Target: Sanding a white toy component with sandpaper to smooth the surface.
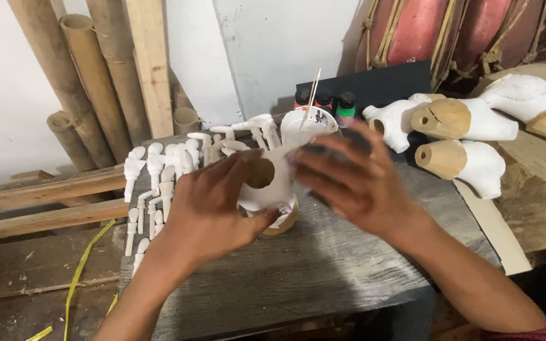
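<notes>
Before the paint cup (308, 124): white torso (266, 186) gripped from left by left hand (213, 205); right hand (349, 173) pressed on its right side, fingers curled, blurred.

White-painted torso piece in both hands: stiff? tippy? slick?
The torso piece is probably rigid carved wood: bare wood shows at its base. Likely light, being hollowed by a hole. Rounded sides could roll; the left hand and right hand steady it.

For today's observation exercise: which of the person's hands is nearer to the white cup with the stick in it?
The right hand. It lies just below the white cup, its blurred fingers almost reaching the rim. The left hand grips the white carved piece lower and further left.
</notes>
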